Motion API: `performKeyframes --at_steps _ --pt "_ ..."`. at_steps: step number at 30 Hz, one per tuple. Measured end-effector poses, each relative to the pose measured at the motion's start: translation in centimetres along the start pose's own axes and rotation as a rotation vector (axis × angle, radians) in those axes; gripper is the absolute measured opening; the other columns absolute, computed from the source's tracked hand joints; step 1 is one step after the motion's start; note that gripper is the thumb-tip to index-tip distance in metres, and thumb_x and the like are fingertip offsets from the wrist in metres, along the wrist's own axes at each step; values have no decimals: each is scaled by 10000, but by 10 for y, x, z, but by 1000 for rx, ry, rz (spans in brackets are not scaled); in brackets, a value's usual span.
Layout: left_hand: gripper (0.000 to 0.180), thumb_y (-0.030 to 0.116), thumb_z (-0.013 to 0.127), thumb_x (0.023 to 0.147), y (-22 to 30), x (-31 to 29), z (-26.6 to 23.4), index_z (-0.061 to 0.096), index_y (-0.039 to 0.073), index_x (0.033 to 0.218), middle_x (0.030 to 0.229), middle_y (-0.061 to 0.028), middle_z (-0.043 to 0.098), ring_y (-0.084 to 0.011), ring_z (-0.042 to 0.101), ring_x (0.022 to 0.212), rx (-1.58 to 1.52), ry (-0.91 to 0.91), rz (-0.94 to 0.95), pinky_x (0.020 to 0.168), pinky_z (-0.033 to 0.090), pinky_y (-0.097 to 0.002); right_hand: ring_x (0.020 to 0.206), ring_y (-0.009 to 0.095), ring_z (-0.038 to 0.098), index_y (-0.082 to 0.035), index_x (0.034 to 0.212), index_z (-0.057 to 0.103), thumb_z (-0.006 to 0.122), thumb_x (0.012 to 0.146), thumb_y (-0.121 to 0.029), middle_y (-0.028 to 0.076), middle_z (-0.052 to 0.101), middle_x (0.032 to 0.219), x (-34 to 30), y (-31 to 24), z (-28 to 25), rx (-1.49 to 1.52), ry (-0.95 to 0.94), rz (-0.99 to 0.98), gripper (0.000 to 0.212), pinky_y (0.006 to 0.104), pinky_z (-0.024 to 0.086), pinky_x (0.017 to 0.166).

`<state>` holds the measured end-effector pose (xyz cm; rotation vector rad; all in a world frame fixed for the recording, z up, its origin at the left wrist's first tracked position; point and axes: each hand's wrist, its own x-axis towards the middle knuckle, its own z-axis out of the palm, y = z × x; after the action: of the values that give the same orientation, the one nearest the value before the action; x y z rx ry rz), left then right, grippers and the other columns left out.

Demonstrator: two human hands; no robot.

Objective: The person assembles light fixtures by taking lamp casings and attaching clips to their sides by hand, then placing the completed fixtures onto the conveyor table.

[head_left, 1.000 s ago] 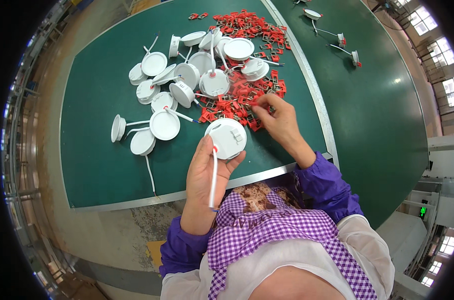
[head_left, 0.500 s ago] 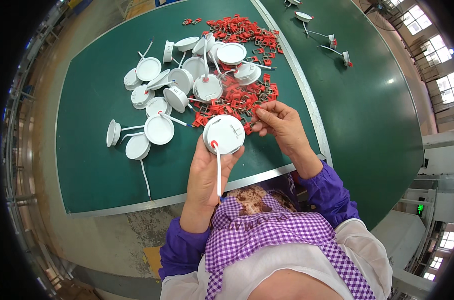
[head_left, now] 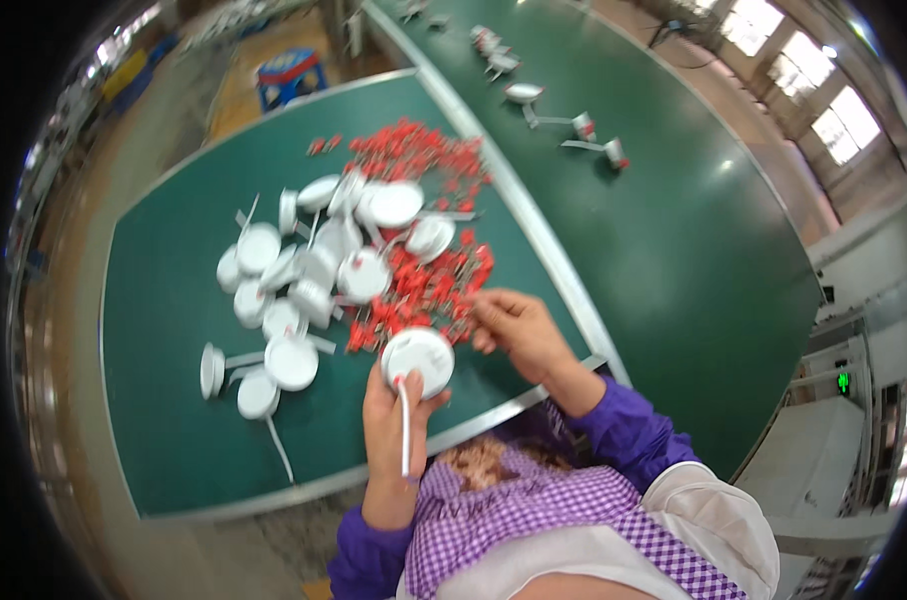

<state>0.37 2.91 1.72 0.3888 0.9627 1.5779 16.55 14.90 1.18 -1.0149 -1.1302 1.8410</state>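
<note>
My left hand (head_left: 389, 420) holds a round white downlight (head_left: 419, 362) from below, its back turned up. A white cable (head_left: 406, 430) comes out of a red grommet on that back and hangs toward me. At the near right edge of a heap of red spring clips (head_left: 429, 285), my right hand (head_left: 519, 330) pinches thumb and forefinger together. A bit of red shows at those fingertips, apparently one clip, though motion blurs it. Left of the heap lies a loose pile of white downlights (head_left: 319, 265) with cables, some face up and others on their sides.
The green table (head_left: 174, 420) has a metal edge (head_left: 514, 205) on its right. Beyond that runs a wide green surface (head_left: 664, 280), with several downlights fitted with red clips (head_left: 614, 153) at its far left. A blue stool with a red top (head_left: 289, 68) stands past the table.
The whole view has shifted, so the table sits lower and farther left in the picture. Both hands keep nearly the same places over the table, the left still holding the downlight.
</note>
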Motion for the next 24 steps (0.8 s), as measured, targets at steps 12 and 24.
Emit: performKeyframes --at_steps 12,24 --pt "325 108 626 940 -6 -13 8 492 11 1220 1107 -97 629 -152 650 922 125 22 18 660 575 -279 712 151 685 36 1031 629 664 930 -119 83 673 861 -21 -8 4 19 85 -3 189 228 550 613" --pt "388 60 673 909 -18 2 7 490 -32 1239 1060 -88 614 -114 628 860 286 49 210 667 548 -231 676 211 639 7 961 671 741 792 -33 120 654 804 -13 -7 20 -787 27 -644 187 308 493 601"
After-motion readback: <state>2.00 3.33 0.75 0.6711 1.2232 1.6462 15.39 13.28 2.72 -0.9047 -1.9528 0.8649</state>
